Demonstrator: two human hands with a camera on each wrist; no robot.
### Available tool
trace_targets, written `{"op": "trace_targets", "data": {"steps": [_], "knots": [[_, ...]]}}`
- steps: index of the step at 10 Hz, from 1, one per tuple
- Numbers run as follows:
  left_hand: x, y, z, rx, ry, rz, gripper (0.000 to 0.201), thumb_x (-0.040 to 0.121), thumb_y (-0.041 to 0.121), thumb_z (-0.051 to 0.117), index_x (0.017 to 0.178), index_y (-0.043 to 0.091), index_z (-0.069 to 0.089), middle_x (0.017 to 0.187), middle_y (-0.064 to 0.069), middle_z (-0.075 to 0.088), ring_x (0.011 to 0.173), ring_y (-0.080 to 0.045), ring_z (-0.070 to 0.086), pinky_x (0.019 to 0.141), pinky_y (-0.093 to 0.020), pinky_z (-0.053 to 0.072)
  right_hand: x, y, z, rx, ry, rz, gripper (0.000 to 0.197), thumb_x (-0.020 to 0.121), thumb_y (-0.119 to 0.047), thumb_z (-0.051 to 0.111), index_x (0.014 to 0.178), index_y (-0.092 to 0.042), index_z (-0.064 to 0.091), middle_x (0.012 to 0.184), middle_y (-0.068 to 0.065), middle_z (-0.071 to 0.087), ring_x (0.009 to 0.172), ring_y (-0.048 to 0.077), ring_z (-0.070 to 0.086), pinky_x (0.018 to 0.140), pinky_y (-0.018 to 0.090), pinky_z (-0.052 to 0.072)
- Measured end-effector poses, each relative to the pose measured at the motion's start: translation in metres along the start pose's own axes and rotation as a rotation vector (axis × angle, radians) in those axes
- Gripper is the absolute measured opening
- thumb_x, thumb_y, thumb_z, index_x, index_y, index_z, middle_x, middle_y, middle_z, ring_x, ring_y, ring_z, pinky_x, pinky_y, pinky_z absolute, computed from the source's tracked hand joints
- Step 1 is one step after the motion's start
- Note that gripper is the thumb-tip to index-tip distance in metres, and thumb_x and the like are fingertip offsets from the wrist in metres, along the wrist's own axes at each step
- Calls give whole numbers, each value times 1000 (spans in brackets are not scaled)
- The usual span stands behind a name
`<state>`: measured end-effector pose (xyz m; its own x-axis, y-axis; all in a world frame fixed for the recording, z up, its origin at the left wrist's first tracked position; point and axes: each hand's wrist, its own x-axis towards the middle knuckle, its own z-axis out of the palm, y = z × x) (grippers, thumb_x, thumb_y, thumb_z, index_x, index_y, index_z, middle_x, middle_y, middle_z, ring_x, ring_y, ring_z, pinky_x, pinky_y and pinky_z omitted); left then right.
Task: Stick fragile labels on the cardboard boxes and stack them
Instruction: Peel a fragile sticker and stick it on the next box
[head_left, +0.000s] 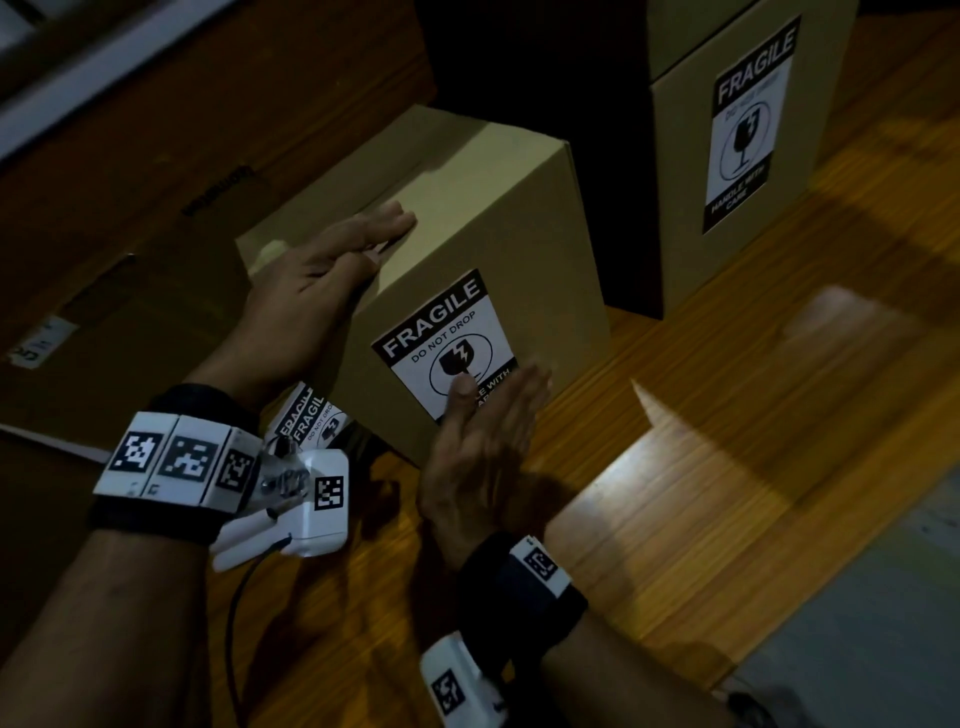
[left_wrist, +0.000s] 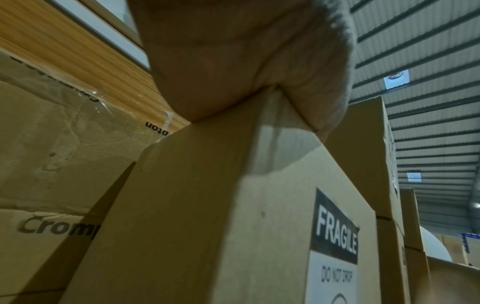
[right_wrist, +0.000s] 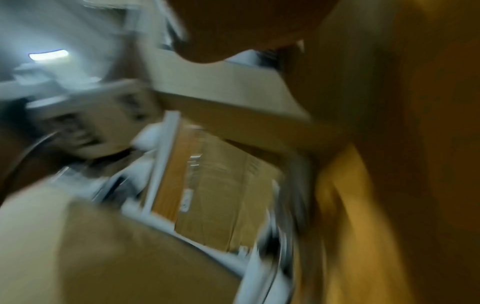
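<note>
- Your two forearms fill the foreground, each strapped with a black wrist band carrying white marker blocks.
- Ahead of them, on the wooden surface (head_left: 701, 467), a cardboard box (head_left: 493, 208) stands with one corner turned toward you.
- Farther to the right, well apart from it, two more boxes form a stack (head_left: 691, 182); the lower one already carries a fragile label on its front.
- Your left hand (head_left: 317, 280) lies flat over the near top edge of the nearer box, fingers straight and together, palm pressing on the cardboard.
- Your right hand (head_left: 488, 431) is held flat against the box's front face, fingers straight and together, the thumb resting on the lower part of the fragile label (head_left: 441, 343) stuck there.
- Beside the box's lower left corner, behind your left wrist, a few spare labels (head_left: 311, 415) lie on the surface.
- Your right wrist view is too blurred to add anything.
</note>
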<state>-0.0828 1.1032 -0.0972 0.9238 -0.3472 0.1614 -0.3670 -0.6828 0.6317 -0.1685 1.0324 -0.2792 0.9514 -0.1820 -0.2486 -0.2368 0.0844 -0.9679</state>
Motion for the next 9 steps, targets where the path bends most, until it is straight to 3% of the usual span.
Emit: {"op": "trace_targets", "data": {"steps": [1,2,3,4,5,6,7,8,9], "knots": [[-1,1,1,-17,0,2,41,101,29,42,136,38,63,151,23,49,142,8,39,121,-34,32,4,3,20,-99,-105,-146,93,88,-87,38,162,-31,29,169,11,25,158,34,17,127,54,17],[-2,2,2,-45,4,4,41,102,26,44,136,36,64,152,21,49,143,5,38,122,-34,32,10,-30,5,-230,21,-378,90,99,-74,18,165,-14,9,173,2,6,160,23,-3,129,42,-3],[-1,1,1,-16,14,13,42,101,26,44,136,36,64,152,21,49,145,3,37,124,-41,29,11,-28,-2,-176,-7,-304,86,101,-71,25,166,-19,4,170,-13,9,160,26,0,129,48,-2],[0,2,1,11,14,15,43,100,27,44,136,37,64,152,21,50,145,1,37,124,-44,30,3,-19,-21,-225,187,-261,78,102,-68,12,162,-26,-17,170,-7,-21,157,12,-17,130,44,-1],[-1,2,0,9,16,13,41,102,25,45,136,37,64,152,22,49,145,1,37,123,-45,31,-3,-36,-43,-151,-24,-174,73,109,-55,16,163,-8,2,173,8,0,158,20,-3,124,26,10],[-1,0,1,26,8,17,41,103,30,43,137,40,63,153,24,48,146,2,35,124,-46,30,-12,-51,-50,-46,-241,-201,75,107,-60,15,160,-7,20,169,9,20,155,18,12,113,11,6],[-1,1,1,9,8,1,40,105,27,44,137,41,63,152,25,47,145,5,35,124,-43,29,-1,-37,-34,-119,-203,-317,113,85,-92,20,163,-11,17,172,4,12,159,24,2,126,23,11],[-2,4,1,27,29,-17,40,107,20,45,135,42,64,151,25,48,140,12,35,124,-35,27,9,29,-7,-199,-279,-142,113,79,-89,49,156,-8,36,164,16,34,153,42,27,124,49,30],[-2,4,1,38,24,-10,41,106,22,44,134,44,63,151,24,49,143,8,35,125,-38,25,20,63,1,-130,-269,-56,106,83,-87,44,151,-6,44,156,19,43,148,40,37,121,56,32]]}}
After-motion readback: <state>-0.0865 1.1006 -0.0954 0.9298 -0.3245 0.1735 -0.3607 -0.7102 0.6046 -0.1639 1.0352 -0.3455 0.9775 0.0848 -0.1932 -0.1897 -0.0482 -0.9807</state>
